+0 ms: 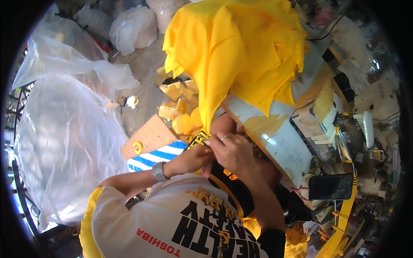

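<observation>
My left hand, with a grey watch on its wrist, is closed at the lower end of a yellow-and-black striped strip. Right beside it, my right hand wears a ring and has its fingertips pinched together close to the strip. Something small and pale shows between the fingertips, too small to name. From the sewing table a large yellow cloth hangs down, its narrow corner reaching the strip just above my hands. The undersides of both hands are hidden.
A white sewing table with a sewing machine stands to the right, a phone near it. Left are a brown board, a yellow tape roll, a blue-and-white striped piece and big clear plastic bags. Yellow scraps lie beyond.
</observation>
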The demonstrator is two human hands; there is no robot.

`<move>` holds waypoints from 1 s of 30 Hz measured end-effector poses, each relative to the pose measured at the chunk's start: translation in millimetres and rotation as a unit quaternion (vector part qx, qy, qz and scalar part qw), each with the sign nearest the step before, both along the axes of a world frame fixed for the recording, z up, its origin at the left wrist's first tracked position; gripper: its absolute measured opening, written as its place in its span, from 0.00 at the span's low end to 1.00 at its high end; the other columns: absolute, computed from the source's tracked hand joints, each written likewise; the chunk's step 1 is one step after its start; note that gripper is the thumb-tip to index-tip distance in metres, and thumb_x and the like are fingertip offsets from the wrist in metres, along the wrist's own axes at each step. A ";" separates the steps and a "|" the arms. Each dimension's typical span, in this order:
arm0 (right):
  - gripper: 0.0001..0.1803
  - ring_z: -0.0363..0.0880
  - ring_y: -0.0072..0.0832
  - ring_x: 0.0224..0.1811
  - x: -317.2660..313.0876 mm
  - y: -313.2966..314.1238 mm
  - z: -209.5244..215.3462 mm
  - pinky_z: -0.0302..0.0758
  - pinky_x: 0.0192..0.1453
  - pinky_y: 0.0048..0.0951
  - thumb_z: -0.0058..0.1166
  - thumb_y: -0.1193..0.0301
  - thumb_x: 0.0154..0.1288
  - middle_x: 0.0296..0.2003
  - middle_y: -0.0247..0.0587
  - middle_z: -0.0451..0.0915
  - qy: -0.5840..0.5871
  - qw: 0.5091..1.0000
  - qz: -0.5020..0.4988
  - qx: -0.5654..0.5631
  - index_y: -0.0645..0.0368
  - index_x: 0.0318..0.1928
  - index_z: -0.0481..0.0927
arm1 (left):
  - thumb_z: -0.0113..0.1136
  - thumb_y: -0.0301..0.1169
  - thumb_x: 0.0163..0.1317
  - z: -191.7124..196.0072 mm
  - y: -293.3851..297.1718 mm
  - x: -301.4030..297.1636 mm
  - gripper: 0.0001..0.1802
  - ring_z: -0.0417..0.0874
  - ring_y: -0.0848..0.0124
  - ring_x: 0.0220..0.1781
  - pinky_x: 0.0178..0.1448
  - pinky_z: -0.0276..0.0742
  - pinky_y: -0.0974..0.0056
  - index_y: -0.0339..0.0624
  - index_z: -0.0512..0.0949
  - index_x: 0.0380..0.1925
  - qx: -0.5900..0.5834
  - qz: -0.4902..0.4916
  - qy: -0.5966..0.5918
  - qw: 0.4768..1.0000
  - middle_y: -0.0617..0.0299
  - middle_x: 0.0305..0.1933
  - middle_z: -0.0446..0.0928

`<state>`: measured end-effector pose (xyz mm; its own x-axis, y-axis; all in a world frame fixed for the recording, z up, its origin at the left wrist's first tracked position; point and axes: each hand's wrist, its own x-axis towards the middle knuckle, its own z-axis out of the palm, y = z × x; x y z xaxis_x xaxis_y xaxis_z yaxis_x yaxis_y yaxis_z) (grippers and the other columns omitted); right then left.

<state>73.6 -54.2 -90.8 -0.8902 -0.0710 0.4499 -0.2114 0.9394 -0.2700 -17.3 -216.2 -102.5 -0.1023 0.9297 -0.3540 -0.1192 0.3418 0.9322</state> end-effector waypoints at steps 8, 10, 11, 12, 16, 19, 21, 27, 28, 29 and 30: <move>0.12 0.82 0.34 0.29 81.8 19.3 12.6 0.76 0.32 0.32 0.63 0.65 0.60 0.32 0.40 0.80 -0.055 0.947 -0.189 -0.255 0.59 0.36 0.77 | 0.63 0.34 0.57 100.7 91.5 -43.6 0.07 0.82 0.58 0.33 0.39 0.77 0.59 0.43 0.80 0.27 0.152 -0.065 0.602 0.781 0.58 0.32 0.80; 0.14 0.81 0.34 0.28 93.1 10.4 14.1 0.76 0.31 0.31 0.65 0.63 0.59 0.31 0.41 0.80 -0.066 0.935 -0.196 -0.288 0.59 0.36 0.77 | 0.63 0.32 0.54 109.4 156.4 -70.8 0.06 0.79 0.59 0.36 0.41 0.76 0.61 0.41 0.79 0.27 0.316 0.008 0.717 0.622 0.56 0.31 0.77; 0.15 0.81 0.33 0.28 96.6 4.5 13.6 0.76 0.31 0.31 0.65 0.62 0.59 0.30 0.42 0.79 -0.072 0.929 -0.196 -0.304 0.59 0.36 0.77 | 0.62 0.30 0.54 111.8 184.9 -82.3 0.06 0.79 0.59 0.39 0.42 0.75 0.61 0.40 0.78 0.28 0.366 0.053 0.749 0.550 0.55 0.34 0.77; 0.16 0.81 0.34 0.26 101.2 -2.9 7.7 0.76 0.30 0.28 0.67 0.63 0.57 0.30 0.42 0.79 -0.077 0.918 -0.207 -0.328 0.60 0.37 0.77 | 0.61 0.29 0.53 109.8 207.9 -90.6 0.06 0.78 0.59 0.41 0.42 0.75 0.61 0.39 0.78 0.30 0.416 0.097 0.771 0.472 0.55 0.38 0.77; 0.15 0.75 0.27 0.22 113.7 -30.6 7.4 0.72 0.28 0.25 0.69 0.68 0.55 0.25 0.39 0.77 -0.079 0.888 -0.238 -0.385 0.60 0.37 0.77 | 0.62 0.25 0.53 96.9 233.7 -119.9 0.10 0.81 0.57 0.44 0.47 0.77 0.61 0.37 0.83 0.36 0.340 0.001 0.767 0.544 0.51 0.44 0.81; 0.14 0.70 0.22 0.21 118.7 -27.7 -6.3 0.70 0.27 0.23 0.70 0.70 0.54 0.23 0.37 0.75 -0.062 0.859 -0.232 -0.451 0.60 0.36 0.78 | 0.63 0.23 0.57 117.5 229.8 -118.6 0.07 0.84 0.63 0.37 0.41 0.79 0.67 0.35 0.84 0.36 0.349 0.043 0.517 0.780 0.53 0.36 0.82; 0.13 0.68 0.18 0.21 122.3 -17.5 3.3 0.68 0.27 0.21 0.70 0.73 0.54 0.22 0.33 0.73 -0.040 0.849 -0.249 -0.464 0.61 0.36 0.78 | 0.63 0.22 0.59 131.6 228.3 -83.3 0.04 0.85 0.70 0.34 0.41 0.79 0.70 0.36 0.85 0.34 0.395 0.023 0.385 0.834 0.55 0.33 0.84; 0.12 0.67 0.14 0.25 166.4 17.4 10.5 0.66 0.30 0.19 0.69 0.75 0.54 0.23 0.30 0.72 -0.016 0.826 -0.299 -0.477 0.62 0.37 0.79 | 0.64 0.22 0.57 121.6 210.6 68.0 0.07 0.86 0.64 0.34 0.41 0.78 0.67 0.36 0.83 0.36 0.485 -0.212 0.191 0.826 0.55 0.33 0.83; 0.12 0.68 0.14 0.25 174.3 16.3 14.8 0.66 0.31 0.19 0.69 0.76 0.53 0.24 0.31 0.72 -0.030 0.825 -0.306 -0.474 0.63 0.37 0.79 | 0.64 0.22 0.56 108.7 217.0 77.2 0.08 0.85 0.63 0.35 0.41 0.79 0.66 0.36 0.83 0.37 0.477 -0.208 0.182 0.834 0.55 0.33 0.84; 0.12 0.68 0.14 0.26 180.6 15.4 21.3 0.67 0.31 0.19 0.68 0.76 0.53 0.25 0.31 0.73 -0.044 0.823 -0.310 -0.473 0.63 0.37 0.79 | 0.63 0.22 0.56 93.9 221.1 82.9 0.08 0.85 0.62 0.35 0.42 0.79 0.64 0.36 0.82 0.37 0.466 -0.203 0.174 0.843 0.55 0.34 0.84; 0.14 0.70 0.15 0.28 188.2 14.2 35.5 0.69 0.34 0.19 0.68 0.75 0.54 0.28 0.32 0.74 -0.141 0.811 -0.321 -0.468 0.64 0.41 0.79 | 0.63 0.22 0.55 78.5 225.0 76.5 0.08 0.85 0.61 0.36 0.42 0.78 0.63 0.36 0.82 0.37 0.465 -0.214 0.224 0.829 0.54 0.34 0.83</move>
<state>261.8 -40.0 -55.3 -0.6856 0.7030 -0.1889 0.4348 0.1873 -0.8808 59.2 8.7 -24.1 0.3797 0.7646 0.5207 0.2578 -0.6281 0.7342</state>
